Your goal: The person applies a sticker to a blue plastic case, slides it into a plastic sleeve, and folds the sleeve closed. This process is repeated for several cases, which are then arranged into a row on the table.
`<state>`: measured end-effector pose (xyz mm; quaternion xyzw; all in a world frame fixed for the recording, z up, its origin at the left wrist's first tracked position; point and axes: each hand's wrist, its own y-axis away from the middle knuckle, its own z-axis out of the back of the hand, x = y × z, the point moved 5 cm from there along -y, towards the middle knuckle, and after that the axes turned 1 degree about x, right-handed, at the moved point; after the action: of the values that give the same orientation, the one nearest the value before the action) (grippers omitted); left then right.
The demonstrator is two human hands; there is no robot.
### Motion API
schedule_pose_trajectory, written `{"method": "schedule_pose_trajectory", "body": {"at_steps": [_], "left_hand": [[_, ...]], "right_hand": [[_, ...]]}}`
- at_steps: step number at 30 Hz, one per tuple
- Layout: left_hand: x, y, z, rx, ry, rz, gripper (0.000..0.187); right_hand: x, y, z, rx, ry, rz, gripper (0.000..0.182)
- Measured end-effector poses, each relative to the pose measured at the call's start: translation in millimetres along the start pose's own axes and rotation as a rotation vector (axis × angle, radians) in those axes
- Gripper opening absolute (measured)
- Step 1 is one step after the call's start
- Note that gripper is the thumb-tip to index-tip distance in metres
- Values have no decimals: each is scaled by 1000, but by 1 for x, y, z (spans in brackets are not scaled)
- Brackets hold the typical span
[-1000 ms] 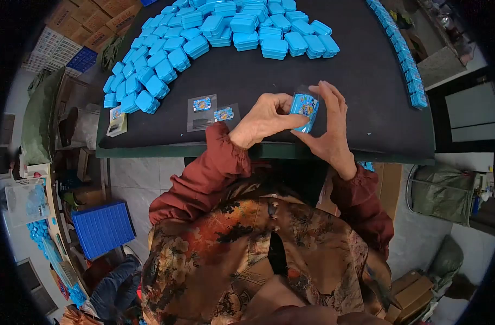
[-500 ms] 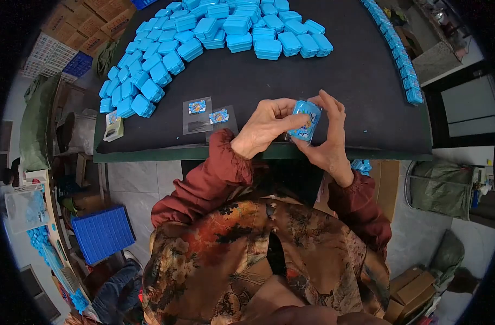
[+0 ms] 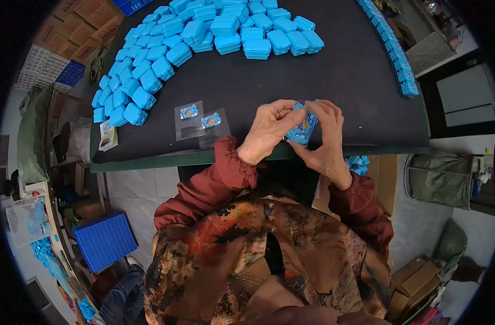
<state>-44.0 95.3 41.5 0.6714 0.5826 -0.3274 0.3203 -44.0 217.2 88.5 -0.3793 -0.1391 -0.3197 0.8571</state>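
Observation:
Between my two hands, near the front edge of the table, is a small blue box point(image 3: 300, 134) with a colorful printed label on its top face. My left hand point(image 3: 270, 129) pinches it from the left, the thumb pressed over the printed face. Curved round the right side and the lower end, my right hand point(image 3: 327, 142) grips it with fingers and thumb. To the left lie two clear sheets, each bearing a printed sticker, one sticker point(image 3: 189, 111) farther left and the other sticker point(image 3: 210, 120) nearer my left wrist.
A large heap of plain blue boxes point(image 3: 163, 67) covers the table's far left and middle. Printed boxes point(image 3: 403, 75) line the right edge. A small stack of cards point(image 3: 108, 135) sits at the left corner. Below are a blue crate point(image 3: 105, 242) and another person's leg point(image 3: 123, 292).
My left thumb has shifted up along the printed face, and my right fingers have closed in over the box's upper right side. The view has shifted slightly.

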Motion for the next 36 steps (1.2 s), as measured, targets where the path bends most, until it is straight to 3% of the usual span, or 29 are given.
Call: {"method": "schedule_pose_trajectory", "body": {"at_steps": [5, 7, 10, 14, 16, 17, 20, 23, 27, 36], "left_hand": [[11, -8, -5, 2, 44, 26, 36], [12, -7, -6, -59, -76, 29, 41], [17, -13, -18, 8, -78, 62, 46], [9, -15, -29, 62, -151, 230, 38], [8, -11, -24, 110, -304, 134, 38], [5, -8, -23, 149, -459, 40, 38], [0, 9, -13, 147, -569, 10, 36], [-4, 21, -9, 73, -532, -69, 36], [-16, 33, 0, 53, -575, -113, 34], [-22, 49, 27, -97, -516, -108, 35]], "right_hand": [[-4, 3, 10, 64, 66, -79, 73], [-3, 3, 18, 118, 133, -112, 72], [-3, 2, 33, 154, 180, -105, 69], [-19, 3, 76, 23, 212, -174, 65], [-62, 7, 116, -100, 274, -323, 64], [-98, 14, 136, -149, 225, -477, 64], [-210, 46, 194, -292, 194, -901, 66], [-291, 72, 223, -293, 381, -998, 71], [-317, 71, 217, -370, 251, -1107, 71], [-345, 64, 202, -399, 465, -1158, 78]]}}
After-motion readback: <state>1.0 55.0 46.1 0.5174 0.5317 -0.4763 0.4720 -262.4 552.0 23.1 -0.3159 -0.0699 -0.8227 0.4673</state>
